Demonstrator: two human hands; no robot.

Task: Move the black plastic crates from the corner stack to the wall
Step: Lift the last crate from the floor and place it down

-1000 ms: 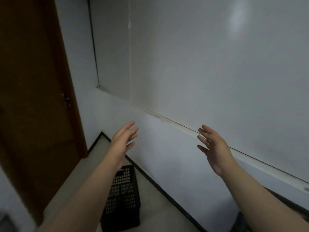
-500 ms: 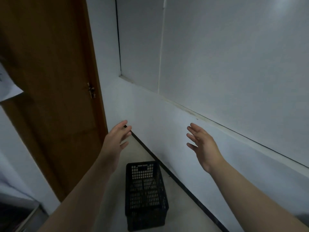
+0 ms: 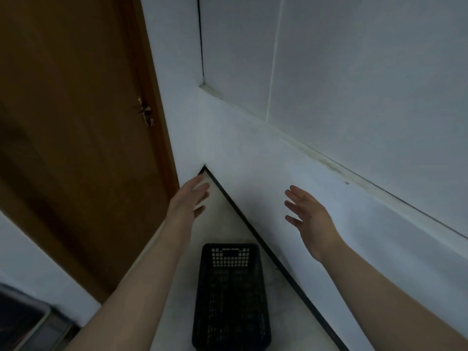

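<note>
A black plastic crate [image 3: 231, 297] with perforated walls stands upright on the pale floor, close to the white wall [image 3: 291, 193] and its dark skirting, at the bottom centre of the view. My left hand [image 3: 188, 201] hovers in the air above and beyond the crate's far left side, fingers straight, holding nothing. My right hand [image 3: 307, 216] hovers above and to the right of the crate, in front of the wall, fingers spread and empty. Neither hand touches the crate.
A brown wooden door [image 3: 76, 138] with a metal handle [image 3: 146, 114] fills the left side. A large whiteboard [image 3: 354, 72] hangs on the wall above a ledge. A dark object with a metal frame [image 3: 27, 323] sits at the bottom left corner.
The view has swung left and down, so the crate now sits centred between my forearms and the door fills more of the left. Both hands stay open and raised.
</note>
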